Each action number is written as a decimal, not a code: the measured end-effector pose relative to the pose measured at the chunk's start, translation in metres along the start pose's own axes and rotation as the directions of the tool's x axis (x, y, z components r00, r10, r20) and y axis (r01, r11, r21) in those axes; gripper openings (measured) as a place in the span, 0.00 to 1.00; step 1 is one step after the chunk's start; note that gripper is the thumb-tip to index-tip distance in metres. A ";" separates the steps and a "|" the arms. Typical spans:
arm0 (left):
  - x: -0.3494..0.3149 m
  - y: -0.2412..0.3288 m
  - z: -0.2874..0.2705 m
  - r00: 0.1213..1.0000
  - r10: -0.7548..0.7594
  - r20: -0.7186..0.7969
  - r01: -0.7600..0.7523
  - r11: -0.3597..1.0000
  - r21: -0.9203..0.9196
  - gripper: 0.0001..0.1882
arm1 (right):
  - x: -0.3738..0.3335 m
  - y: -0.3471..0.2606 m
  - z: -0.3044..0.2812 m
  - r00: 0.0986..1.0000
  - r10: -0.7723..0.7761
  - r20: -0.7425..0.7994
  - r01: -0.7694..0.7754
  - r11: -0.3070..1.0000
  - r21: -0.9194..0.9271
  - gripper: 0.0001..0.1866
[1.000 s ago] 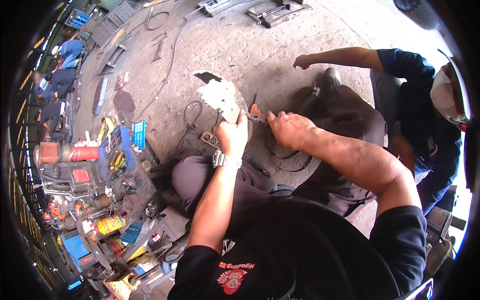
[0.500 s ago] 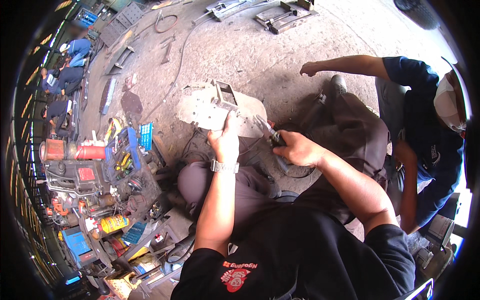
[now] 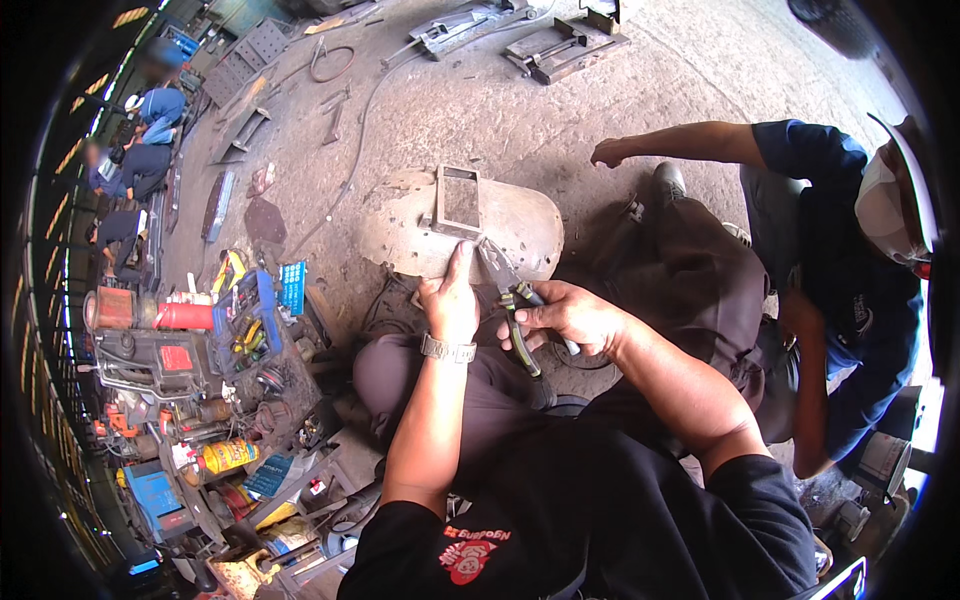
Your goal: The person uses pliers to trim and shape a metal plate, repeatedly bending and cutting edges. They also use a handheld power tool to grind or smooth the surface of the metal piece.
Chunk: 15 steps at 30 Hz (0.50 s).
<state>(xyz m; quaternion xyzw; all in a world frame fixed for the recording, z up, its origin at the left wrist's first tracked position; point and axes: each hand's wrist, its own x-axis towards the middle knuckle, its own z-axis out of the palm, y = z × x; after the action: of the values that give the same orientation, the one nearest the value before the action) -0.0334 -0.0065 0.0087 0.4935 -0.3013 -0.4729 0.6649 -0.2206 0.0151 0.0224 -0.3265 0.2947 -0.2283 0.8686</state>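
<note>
A grey oval plate [image 3: 400, 228] (rectangular metal frame [image 3: 441, 205] atop) runs left-to-right, pinched under the left hand's [image 3: 455, 305] thumb; the right hand's [image 3: 575, 318] curled fingers hold green-and-black-handled steel pliers [image 3: 508, 287], nose up-left.

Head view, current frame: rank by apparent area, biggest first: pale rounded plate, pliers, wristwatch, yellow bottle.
1. Pale rounded plate, clearly largest
2. Pliers and yellow bottle: too close to rank; the pliers are longer but thin, the bottle shorter but wider
3. Wristwatch, smallest

the hands [image 3: 575, 318] hold a pale framed plate [image 3: 512, 228] in the left, pliers [image 3: 504, 277] in the right.
</note>
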 end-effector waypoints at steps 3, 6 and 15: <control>0.002 -0.008 -0.004 0.999 0.030 -0.014 -0.030 0.999 -0.019 0.08 | -0.001 0.003 0.000 1.000 0.019 0.020 -0.020 1.000 0.020 0.21; 0.005 -0.011 -0.017 0.997 0.039 0.061 -0.043 0.996 0.076 0.08 | -0.007 0.001 0.002 0.998 0.017 0.068 -0.023 0.995 0.093 0.19; 0.002 -0.004 -0.019 0.964 0.206 0.168 -0.249 0.923 0.295 0.08 | -0.012 0.001 0.006 0.999 0.015 0.037 -0.017 0.998 0.063 0.18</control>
<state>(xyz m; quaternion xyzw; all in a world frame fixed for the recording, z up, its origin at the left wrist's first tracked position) -0.0172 -0.0019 -0.0013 0.5215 -0.4716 -0.3705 0.6069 -0.2253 0.0257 0.0301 -0.3004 0.2740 -0.2245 0.8856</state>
